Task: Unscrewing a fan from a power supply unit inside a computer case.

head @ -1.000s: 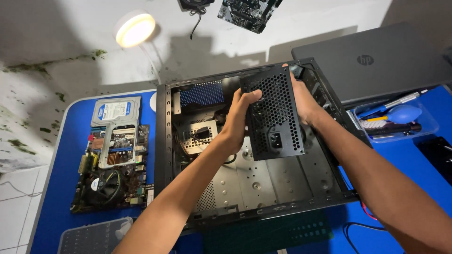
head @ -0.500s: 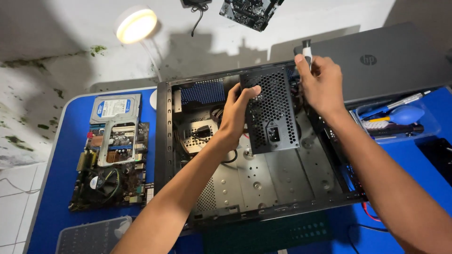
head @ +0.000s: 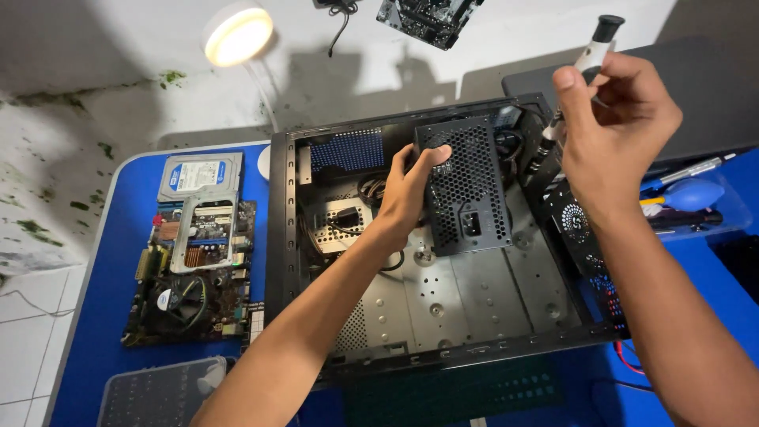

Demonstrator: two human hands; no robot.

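An open black computer case (head: pixel 443 348) lies on its side on a blue bench (head: pixel 103 237), its back edge toward the wall. The person's left hand (head: pixel 411 186) grips the left side of a black perforated power supply (head: pixel 462 186), seemingly steadying the box in the case's far right corner. The right hand (head: pixel 613 126) is closed around a screwdriver (head: pixel 589 55) with a pale handle and black cap, held just above the case's far right edge, probably so the tip can reach that corner. The tip itself is hidden behind the case wall. Near the bench's left edge, a hard drive (head: pixel 198 175) and a metal bracket rest on a motherboard (head: pixel 190 277). A blue air blower (head: pixel 688 194) near the right edge is partly covered by the wrist.
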